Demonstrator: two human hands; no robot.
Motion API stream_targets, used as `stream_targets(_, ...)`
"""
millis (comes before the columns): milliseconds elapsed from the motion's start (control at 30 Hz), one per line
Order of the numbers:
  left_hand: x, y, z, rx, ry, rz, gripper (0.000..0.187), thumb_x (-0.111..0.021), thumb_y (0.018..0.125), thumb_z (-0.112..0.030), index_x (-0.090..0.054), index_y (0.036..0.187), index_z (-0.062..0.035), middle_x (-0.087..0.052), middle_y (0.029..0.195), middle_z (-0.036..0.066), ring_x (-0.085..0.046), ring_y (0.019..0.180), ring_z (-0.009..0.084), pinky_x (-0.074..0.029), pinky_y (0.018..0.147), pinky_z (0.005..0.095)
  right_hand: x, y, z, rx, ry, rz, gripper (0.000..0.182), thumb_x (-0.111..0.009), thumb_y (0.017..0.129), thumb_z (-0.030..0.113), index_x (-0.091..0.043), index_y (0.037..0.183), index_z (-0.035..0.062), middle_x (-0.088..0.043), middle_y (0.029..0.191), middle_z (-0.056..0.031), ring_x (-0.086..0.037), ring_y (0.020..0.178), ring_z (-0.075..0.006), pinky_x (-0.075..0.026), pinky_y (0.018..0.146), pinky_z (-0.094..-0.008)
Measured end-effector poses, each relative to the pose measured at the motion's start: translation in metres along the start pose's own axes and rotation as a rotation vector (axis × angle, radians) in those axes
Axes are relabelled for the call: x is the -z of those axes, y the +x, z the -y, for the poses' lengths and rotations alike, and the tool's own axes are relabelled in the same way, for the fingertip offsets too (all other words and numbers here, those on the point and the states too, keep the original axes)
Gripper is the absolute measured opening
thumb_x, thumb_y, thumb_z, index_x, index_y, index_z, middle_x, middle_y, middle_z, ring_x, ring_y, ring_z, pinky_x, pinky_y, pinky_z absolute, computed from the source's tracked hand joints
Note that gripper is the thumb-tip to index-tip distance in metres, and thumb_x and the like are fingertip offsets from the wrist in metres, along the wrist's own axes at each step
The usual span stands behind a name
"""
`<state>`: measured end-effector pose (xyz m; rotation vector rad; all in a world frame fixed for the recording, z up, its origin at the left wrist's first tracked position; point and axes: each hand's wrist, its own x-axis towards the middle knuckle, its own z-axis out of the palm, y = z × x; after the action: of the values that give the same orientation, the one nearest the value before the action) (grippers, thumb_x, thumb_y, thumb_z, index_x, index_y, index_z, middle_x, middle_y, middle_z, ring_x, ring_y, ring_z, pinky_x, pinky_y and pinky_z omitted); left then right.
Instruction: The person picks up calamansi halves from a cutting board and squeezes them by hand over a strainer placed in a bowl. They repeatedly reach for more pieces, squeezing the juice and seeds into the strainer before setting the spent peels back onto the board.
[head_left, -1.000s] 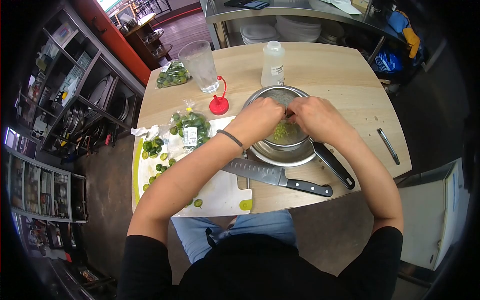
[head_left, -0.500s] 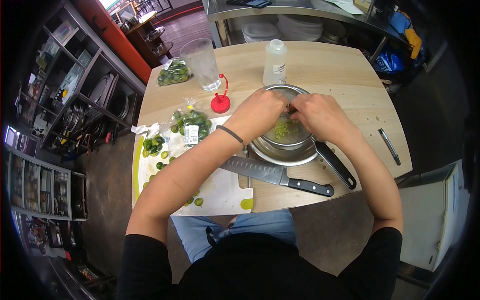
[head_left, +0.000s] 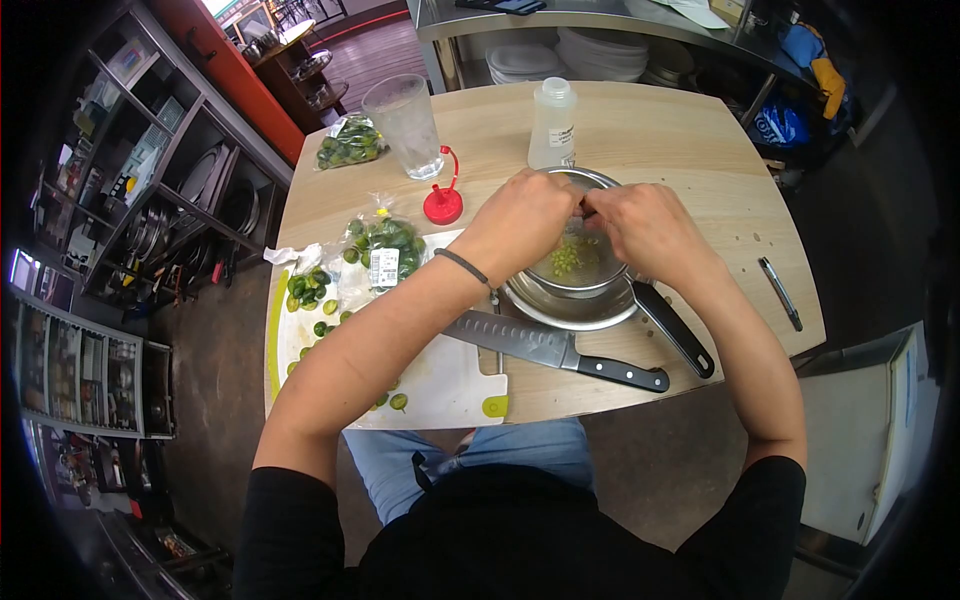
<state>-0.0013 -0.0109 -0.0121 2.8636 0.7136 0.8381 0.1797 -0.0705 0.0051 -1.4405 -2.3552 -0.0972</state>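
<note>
My left hand [head_left: 533, 222] and my right hand [head_left: 648, 232] meet above a fine-mesh strainer [head_left: 600, 268]. The fingers of both hands are closed, with fingertips pinched together around a small dark piece that they mostly hide. Pale green seeds or pulp [head_left: 567, 256] lie in the strainer, which rests over a metal pan [head_left: 560, 312]. A black handle [head_left: 675, 330] extends toward the front right. In front of the pan lies a large knife [head_left: 530, 341], its blade partly over the white cutting board [head_left: 452, 385]. Small green citrus fruits [head_left: 308, 288], some halved, are on the board's left side.
Bagged green citrus [head_left: 392, 248] lies by the board, another bag [head_left: 350, 145] farther back. Behind the hands stand a clear cup [head_left: 408, 130], a red bottle cap [head_left: 442, 206] and an uncapped plastic bottle [head_left: 552, 125]. A pen [head_left: 780, 293] lies at the right edge.
Both hands stay pinched together over the strainer, with only slight shifts of the fingers. The rest of the table looks the same.
</note>
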Motion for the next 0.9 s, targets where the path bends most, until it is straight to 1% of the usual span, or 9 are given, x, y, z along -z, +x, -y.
stream_targets(233, 0.004, 0.001, 0.002, -0.013, -0.02, -0.009, 0.02, -0.059, 0.069, 0.006, -0.067, 0.086, -0.0006, -0.066, 0.085, 0.018, -0.065, 0.08, 0.0375, -0.054, 0.073, 0.0445, 0.006, 0.001, 0.005, 0.042, 0.021, -0.047, 0.006, -0.064, 0.078, 0.003, -0.065, 0.084, 0.0042, -0.068, 0.079, -0.015, -0.066, 0.074, -0.0344, -0.051, 0.064, -0.0454)
stream_targets(333, 0.004, 0.002, 0.006, -0.002, -0.003, -0.02, 0.018, -0.061, 0.073, 0.004, -0.069, 0.089, -0.0006, -0.066, 0.085, 0.018, -0.065, 0.08, 0.0371, -0.053, 0.073, 0.0439, 0.011, 0.0, 0.007, -0.008, 0.031, -0.041, 0.006, -0.064, 0.082, 0.008, -0.066, 0.086, 0.0059, -0.068, 0.078, -0.0139, -0.066, 0.074, -0.0335, -0.052, 0.064, -0.0447)
stream_targets(400, 0.008, 0.003, 0.01, -0.004, -0.13, -0.088, 0.014, -0.064, 0.08, -0.002, -0.069, 0.093, -0.001, -0.066, 0.086, 0.017, -0.064, 0.079, 0.0369, -0.053, 0.074, 0.0431, 0.015, 0.0, 0.007, -0.094, 0.006, -0.055, 0.008, -0.065, 0.085, 0.015, -0.068, 0.089, 0.0082, -0.069, 0.08, -0.0114, -0.066, 0.074, -0.0326, -0.052, 0.064, -0.0434)
stream_targets(500, 0.017, -0.001, 0.012, 0.032, -0.154, -0.158, 0.014, -0.065, 0.084, -0.009, -0.069, 0.095, -0.0014, -0.066, 0.088, 0.016, -0.064, 0.081, 0.0364, -0.052, 0.073, 0.0425, 0.015, -0.002, 0.003, -0.041, 0.078, -0.141, 0.013, -0.065, 0.087, 0.021, -0.068, 0.091, 0.0094, -0.069, 0.084, -0.0091, -0.065, 0.073, -0.0319, -0.051, 0.064, -0.0427)
stream_targets(533, 0.014, -0.004, 0.015, 0.032, -0.154, -0.158, 0.014, -0.065, 0.084, -0.009, -0.069, 0.095, -0.0014, -0.066, 0.088, 0.016, -0.064, 0.081, 0.0364, -0.052, 0.073, 0.0425, 0.012, -0.004, 0.0, -0.041, 0.079, -0.141, 0.013, -0.065, 0.087, 0.021, -0.068, 0.091, 0.0094, -0.069, 0.084, -0.0091, -0.065, 0.073, -0.0319, -0.051, 0.064, -0.0427)
stream_targets(600, 0.009, -0.01, 0.019, -0.053, -0.088, 0.002, 0.014, -0.067, 0.084, -0.009, -0.069, 0.096, -0.0016, -0.066, 0.089, 0.016, -0.064, 0.082, 0.0357, -0.052, 0.073, 0.0421, 0.005, -0.007, -0.003, -0.002, -0.015, -0.013, 0.014, -0.065, 0.087, 0.022, -0.068, 0.092, 0.0089, -0.068, 0.087, -0.0078, -0.065, 0.075, -0.0312, -0.051, 0.065, -0.0419)
stream_targets(700, 0.016, -0.012, 0.01, 0.002, -0.035, -0.094, 0.014, -0.067, 0.082, -0.007, -0.069, 0.094, -0.001, -0.065, 0.087, 0.014, -0.063, 0.082, 0.0345, -0.052, 0.074, 0.0412, 0.019, -0.004, -0.002, -0.071, 0.117, -0.166, 0.013, -0.065, 0.087, 0.021, -0.068, 0.091, 0.0085, -0.067, 0.087, -0.008, -0.065, 0.078, -0.0302, -0.052, 0.067, -0.0417)
stream_targets(800, 0.011, -0.011, 0.013, -0.106, -0.011, -0.092, 0.014, -0.067, 0.078, -0.003, -0.069, 0.092, -0.0004, -0.064, 0.085, 0.013, -0.062, 0.08, 0.0331, -0.051, 0.075, 0.0407, 0.01, -0.006, -0.002, 0.015, 0.016, -0.033, 0.011, -0.065, 0.086, 0.018, -0.068, 0.089, 0.0079, -0.068, 0.086, -0.0081, -0.065, 0.081, -0.0296, -0.052, 0.068, -0.0414)
stream_targets(900, 0.006, -0.012, 0.008, -0.12, 0.011, -0.132, 0.017, -0.067, 0.073, 0.0, -0.07, 0.09, -0.0003, -0.063, 0.083, 0.013, -0.061, 0.08, 0.0322, -0.051, 0.074, 0.0408, 0.007, -0.004, 0.0, -0.019, 0.058, -0.077, 0.01, -0.065, 0.085, 0.016, -0.067, 0.089, 0.0068, -0.068, 0.085, -0.0083, -0.065, 0.082, -0.0296, -0.052, 0.069, -0.0416)
